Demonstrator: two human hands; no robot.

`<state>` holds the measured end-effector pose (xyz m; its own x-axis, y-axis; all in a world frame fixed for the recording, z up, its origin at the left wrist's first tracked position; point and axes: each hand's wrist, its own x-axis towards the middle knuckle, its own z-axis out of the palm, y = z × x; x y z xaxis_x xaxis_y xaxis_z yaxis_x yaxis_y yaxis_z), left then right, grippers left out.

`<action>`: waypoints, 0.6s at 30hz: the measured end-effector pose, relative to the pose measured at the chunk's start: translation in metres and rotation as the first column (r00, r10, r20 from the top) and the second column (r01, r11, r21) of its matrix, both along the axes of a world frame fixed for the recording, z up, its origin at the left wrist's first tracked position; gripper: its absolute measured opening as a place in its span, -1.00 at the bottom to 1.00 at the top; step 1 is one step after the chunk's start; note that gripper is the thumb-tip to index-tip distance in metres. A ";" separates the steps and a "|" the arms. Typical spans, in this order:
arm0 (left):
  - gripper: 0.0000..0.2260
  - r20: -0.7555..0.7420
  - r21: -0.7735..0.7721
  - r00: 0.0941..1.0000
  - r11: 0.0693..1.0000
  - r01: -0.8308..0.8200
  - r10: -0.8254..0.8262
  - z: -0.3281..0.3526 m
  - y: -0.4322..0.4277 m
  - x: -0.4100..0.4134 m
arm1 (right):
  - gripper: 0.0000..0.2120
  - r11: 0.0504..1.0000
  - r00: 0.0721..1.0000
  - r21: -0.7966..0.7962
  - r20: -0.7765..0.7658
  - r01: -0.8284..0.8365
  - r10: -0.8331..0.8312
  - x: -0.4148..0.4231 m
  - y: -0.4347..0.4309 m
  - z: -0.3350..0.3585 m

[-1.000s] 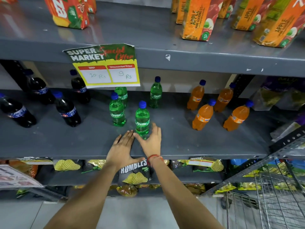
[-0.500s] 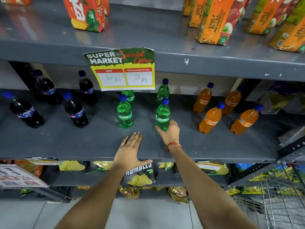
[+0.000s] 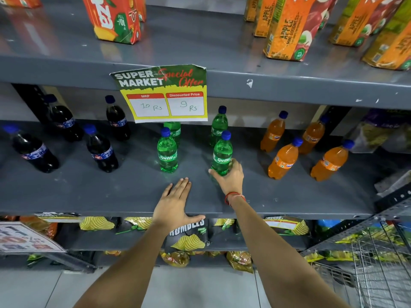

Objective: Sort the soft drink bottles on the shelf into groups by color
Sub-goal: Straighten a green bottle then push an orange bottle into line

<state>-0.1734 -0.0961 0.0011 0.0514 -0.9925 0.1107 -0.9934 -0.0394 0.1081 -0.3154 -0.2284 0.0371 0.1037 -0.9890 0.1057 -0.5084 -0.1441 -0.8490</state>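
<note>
On the grey middle shelf [image 3: 289,196] stand three groups of blue-capped bottles. Several dark cola bottles [image 3: 101,151] are at the left, several green Sprite bottles [image 3: 167,152] in the middle, several orange Fanta bottles [image 3: 283,160] at the right. My right hand [image 3: 230,177] grips the base of the front right green Sprite bottle [image 3: 222,155], which stands upright on the shelf. My left hand [image 3: 175,204] lies flat and open on the shelf's front edge, just below the front left Sprite bottle.
A paper price sign [image 3: 163,94] hangs from the upper shelf and hides part of a rear green bottle. Juice cartons [image 3: 287,27] stand on the upper shelf. Chip bags [image 3: 188,237] fill the lower shelf. A wire cart [image 3: 375,263] is at the lower right.
My right hand has slid the front green bottle to the right, in front of the rear right green bottle. My left hand stayed flat on the shelf edge.
</note>
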 end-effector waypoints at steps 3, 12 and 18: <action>-0.01 -0.005 0.015 1.000 1.000 0.002 -0.002 0.001 0.000 0.000 | -0.49 1.000 1.000 0.022 -0.019 0.017 -0.017 0.002 -0.001 -0.003; -0.03 -0.010 0.051 1.000 0.999 0.004 -0.004 0.003 0.001 0.000 | -0.62 1.000 0.999 -0.008 -0.027 0.029 -0.029 0.003 0.002 -0.005; -0.02 0.005 0.043 1.000 0.999 0.004 -0.005 0.001 0.000 0.000 | -0.57 1.000 1.000 0.000 0.003 -0.006 0.006 0.001 0.002 -0.004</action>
<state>-0.1729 -0.0960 0.0023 0.0464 -0.9966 0.0682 -0.9941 -0.0394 0.1010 -0.3147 -0.2266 0.0331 0.1097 -0.9883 0.1062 -0.5052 -0.1475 -0.8503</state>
